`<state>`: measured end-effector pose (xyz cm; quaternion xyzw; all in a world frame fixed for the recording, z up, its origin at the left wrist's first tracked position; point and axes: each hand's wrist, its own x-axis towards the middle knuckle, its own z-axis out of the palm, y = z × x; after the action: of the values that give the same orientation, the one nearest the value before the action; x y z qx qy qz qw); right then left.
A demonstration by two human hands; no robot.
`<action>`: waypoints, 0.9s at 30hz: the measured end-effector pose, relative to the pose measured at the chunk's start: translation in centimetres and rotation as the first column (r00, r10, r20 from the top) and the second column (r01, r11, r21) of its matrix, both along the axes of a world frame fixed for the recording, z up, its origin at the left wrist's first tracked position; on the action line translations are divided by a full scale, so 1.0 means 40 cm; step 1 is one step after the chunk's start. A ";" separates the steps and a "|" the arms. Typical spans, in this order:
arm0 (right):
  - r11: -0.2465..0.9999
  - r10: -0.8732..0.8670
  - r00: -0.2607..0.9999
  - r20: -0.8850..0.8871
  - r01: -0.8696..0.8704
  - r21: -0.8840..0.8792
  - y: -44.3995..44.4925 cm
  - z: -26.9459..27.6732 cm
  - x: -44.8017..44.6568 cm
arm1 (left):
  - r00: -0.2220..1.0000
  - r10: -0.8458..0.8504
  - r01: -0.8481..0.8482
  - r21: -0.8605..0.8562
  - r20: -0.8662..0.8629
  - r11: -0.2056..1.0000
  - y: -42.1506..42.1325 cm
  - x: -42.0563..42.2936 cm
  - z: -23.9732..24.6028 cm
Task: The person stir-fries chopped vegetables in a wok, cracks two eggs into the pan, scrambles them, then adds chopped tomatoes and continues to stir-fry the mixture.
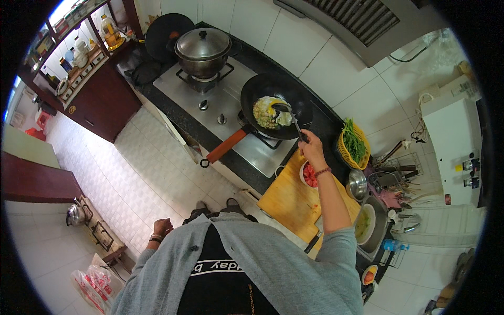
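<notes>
My right hand (312,149) grips the dark handle of a spatula or ladle (293,118), whose head rests in the egg. Yellow and white egg (267,112), mixed with small pale bits, lies in a black wok (301,98) on the right burner. The wok's reddish-brown handle (228,146) points toward the front edge of the counter. Under my right wrist, a white bowl of cut red pieces, perhaps tomato (309,175), stands on a wooden cutting board (291,197). Low at my left side, my left hand (162,227) is curled and holds nothing visible.
A lidded metal pot (202,51) occupies the left burner of the steel gas stove (181,88). Right of the wok are a yellow basket of greens (354,143) and a metal bowl (357,184). A knife (314,241) lies by the board, near the sink (372,246). The range hood (370,51) hangs above.
</notes>
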<state>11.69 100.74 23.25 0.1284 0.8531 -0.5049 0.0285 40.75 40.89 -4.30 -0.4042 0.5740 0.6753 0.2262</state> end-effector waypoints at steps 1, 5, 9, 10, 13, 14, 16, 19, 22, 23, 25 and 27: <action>1.000 -0.015 1.000 -0.016 0.015 0.005 -0.001 -0.004 -0.024 | 1.000 -0.001 0.001 0.009 0.002 1.000 0.001 -0.006 0.000; 0.999 -0.044 0.998 -0.050 0.043 -0.015 -0.028 0.007 -0.078 | 0.994 0.084 -0.089 0.074 0.064 0.993 0.045 -0.058 0.053; 0.991 -0.020 1.000 0.015 0.022 -0.134 -0.050 0.008 -0.081 | 0.993 0.108 -0.111 0.072 0.044 0.991 0.086 -0.085 0.104; 0.985 -0.008 0.999 0.046 0.016 -0.170 -0.060 0.004 -0.080 | 0.993 0.108 -0.111 0.077 0.046 0.991 0.087 -0.082 0.109; 0.997 -0.053 0.998 0.045 0.055 -0.054 -0.096 0.015 -0.077 | 0.994 0.094 -0.099 0.078 0.061 0.992 0.077 -0.054 0.105; 0.993 -0.066 0.997 0.025 0.069 -0.097 -0.088 0.007 -0.081 | 0.994 0.080 -0.085 0.072 0.071 0.994 0.066 -0.046 0.101; 0.979 -0.103 0.995 -0.016 0.098 -0.178 -0.070 0.000 -0.085 | 0.993 0.056 -0.059 0.022 0.106 0.998 0.063 -0.041 0.106; 0.992 -0.038 0.998 -0.046 0.032 -0.118 -0.083 0.007 -0.073 | 0.998 0.055 -0.055 0.007 0.040 0.998 0.043 -0.022 0.093; 0.973 0.034 0.999 0.035 -0.025 -0.228 -0.102 0.000 -0.058 | 0.997 0.059 -0.062 0.062 0.055 0.996 0.013 -0.014 0.063; 0.983 0.009 0.999 0.040 -0.001 -0.182 -0.107 0.001 -0.053 | 0.999 0.018 -0.021 0.061 0.049 0.998 0.003 -0.012 0.053; 0.996 -0.047 0.998 0.044 0.050 -0.077 -0.120 0.020 -0.039 | 0.996 0.052 -0.058 0.081 0.071 0.995 0.032 -0.037 0.063; 0.990 -0.076 0.997 -0.006 0.075 -0.117 -0.099 0.013 -0.037 | 0.995 0.073 -0.081 0.105 0.073 0.991 0.043 -0.054 0.074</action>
<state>10.20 96.76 23.78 0.1561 0.8167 -0.5554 0.0126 38.61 42.62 -1.34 -0.4365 0.5127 0.6989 0.2412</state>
